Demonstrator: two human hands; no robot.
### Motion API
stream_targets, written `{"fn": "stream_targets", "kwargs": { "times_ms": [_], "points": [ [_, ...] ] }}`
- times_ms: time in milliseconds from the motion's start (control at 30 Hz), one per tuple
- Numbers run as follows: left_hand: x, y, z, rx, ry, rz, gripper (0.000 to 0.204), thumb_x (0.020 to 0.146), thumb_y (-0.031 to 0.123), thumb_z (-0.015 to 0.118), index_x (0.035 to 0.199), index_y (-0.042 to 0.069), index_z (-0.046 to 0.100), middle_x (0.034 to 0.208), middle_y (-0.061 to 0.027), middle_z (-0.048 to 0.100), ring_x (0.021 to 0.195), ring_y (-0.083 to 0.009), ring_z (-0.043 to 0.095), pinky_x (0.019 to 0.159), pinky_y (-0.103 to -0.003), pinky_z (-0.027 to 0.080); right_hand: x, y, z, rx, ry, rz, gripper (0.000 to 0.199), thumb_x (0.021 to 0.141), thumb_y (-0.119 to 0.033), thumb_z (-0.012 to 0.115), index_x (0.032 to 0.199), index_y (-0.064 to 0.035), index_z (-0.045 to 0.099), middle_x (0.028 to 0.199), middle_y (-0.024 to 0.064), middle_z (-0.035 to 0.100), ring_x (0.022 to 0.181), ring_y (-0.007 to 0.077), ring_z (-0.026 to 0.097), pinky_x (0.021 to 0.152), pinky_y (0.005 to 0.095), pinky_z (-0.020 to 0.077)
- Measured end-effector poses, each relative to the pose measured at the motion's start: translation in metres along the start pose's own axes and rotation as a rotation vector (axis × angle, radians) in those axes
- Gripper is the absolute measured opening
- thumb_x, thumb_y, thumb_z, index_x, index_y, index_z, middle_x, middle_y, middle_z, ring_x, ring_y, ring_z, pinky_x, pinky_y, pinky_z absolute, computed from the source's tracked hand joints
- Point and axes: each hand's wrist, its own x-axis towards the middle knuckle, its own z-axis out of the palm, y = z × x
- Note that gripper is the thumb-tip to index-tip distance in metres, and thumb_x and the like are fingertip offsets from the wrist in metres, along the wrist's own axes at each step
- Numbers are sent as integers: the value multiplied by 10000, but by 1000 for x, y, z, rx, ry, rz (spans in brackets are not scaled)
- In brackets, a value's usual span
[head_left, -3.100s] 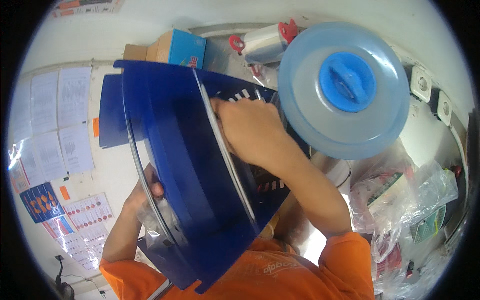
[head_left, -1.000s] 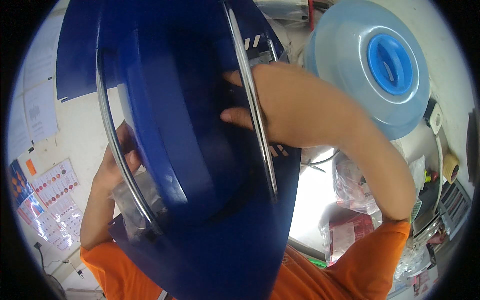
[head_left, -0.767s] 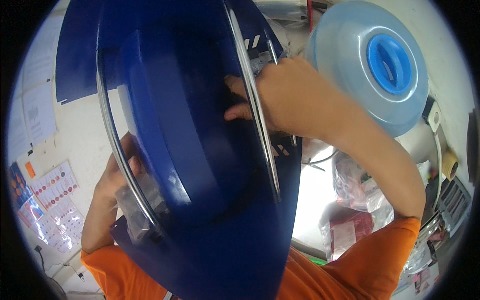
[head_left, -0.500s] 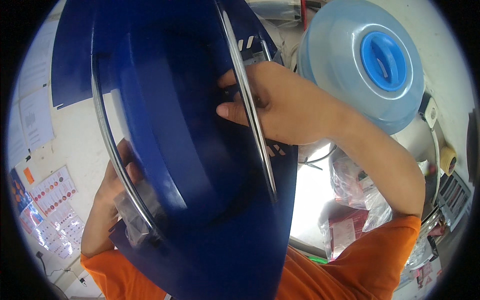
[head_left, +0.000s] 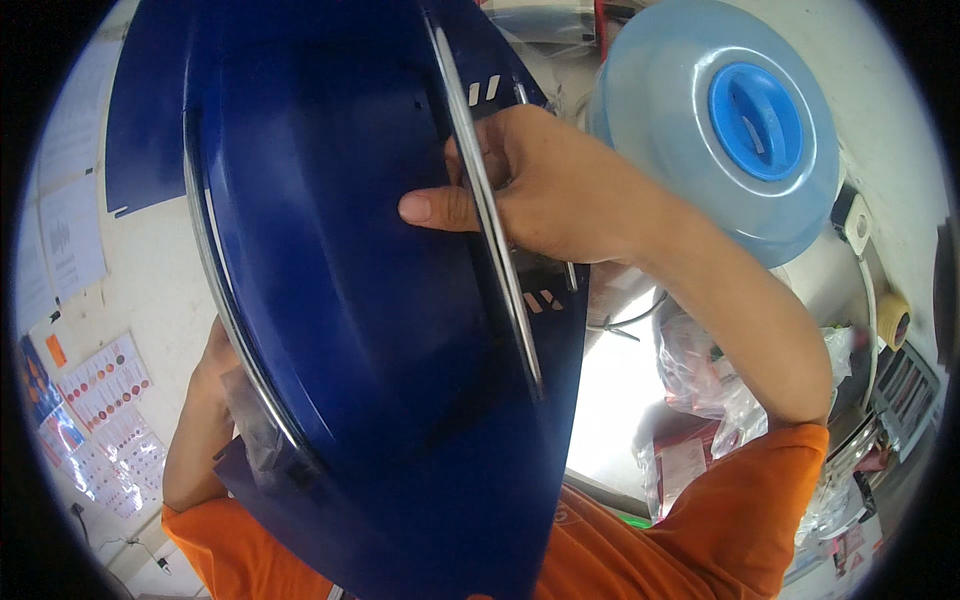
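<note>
A large dark blue metal casing [head_left: 330, 250], curved, with slots and two chrome rails, fills the middle of the view, tilted in front of me. My right hand [head_left: 540, 185] reaches in from the right beneath the right chrome rail [head_left: 485, 200]. Its thumb lies stretched over the blue surface. The other fingers bend in at the casing's side, partly hidden by the rail. My left hand [head_left: 208, 385] is at the casing's left edge, below the left chrome rail [head_left: 222, 290]; its fingers are hidden behind it. Crumpled clear plastic [head_left: 258, 425] hangs beside that hand.
To the right stands a big translucent blue water bottle [head_left: 690, 130] with a blue cap [head_left: 757, 120]. Plastic bags [head_left: 700, 370], a cable [head_left: 635, 322] and a tape roll [head_left: 893, 318] lie on the right side. Printed sheets [head_left: 105, 385] are at the left.
My right thumb has stretched farther left across the casing, and the hand has shifted slightly left. My left fingers have slipped out of sight behind the casing, which has turned slightly.
</note>
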Motion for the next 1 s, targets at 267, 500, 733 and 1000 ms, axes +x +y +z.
{"fn": "stream_targets", "kwargs": {
  "times_ms": [267, 500, 733, 1000],
  "points": [
    [-3, 5, 2, -1, 45, -94, 727, 846, 418, 709, 1332, -52, 442, 1100, -123, 637, 999, -181, 652, 855, -307, 543, -4, 4, 4, -14, 89, -173, 384, 842, -336, 734, 932, 36, 704, 848, 195, 706, 784, 290, 693, 754, 369, 524],
    [10, -1, 3, -30, 84, -161, 690, 872, 404, 684, 1334, -49, 445, 1120, -130, 634, 999, -194, 654, 852, -318, 551, 2, 5, 6, -73, 55, -100, 483, 800, -414, 757, 814, 61, 667, 733, 197, 667, 746, 324, 683, 713, 397, 514],
    [15, 2, 5, -40, 131, -223, 658, 895, 393, 661, 1336, -47, 448, 1138, -138, 632, 999, -205, 656, 850, -328, 557, 15, 13, 7, -18, -57, -295, 563, 789, -484, 746, 761, 69, 639, 704, 223, 638, 722, 339, 660, 702, 417, 500],
    [28, -21, 1, -88, 49, -199, 652, 902, 399, 647, 1337, -46, 449, 1148, -141, 629, 1000, -210, 656, 854, -330, 556, 16, 18, 9, 7, -80, -287, 534, 802, -426, 769, 919, 80, 645, 621, 113, 627, 643, 178, 621, 627, 310, 481]
  ]
}}
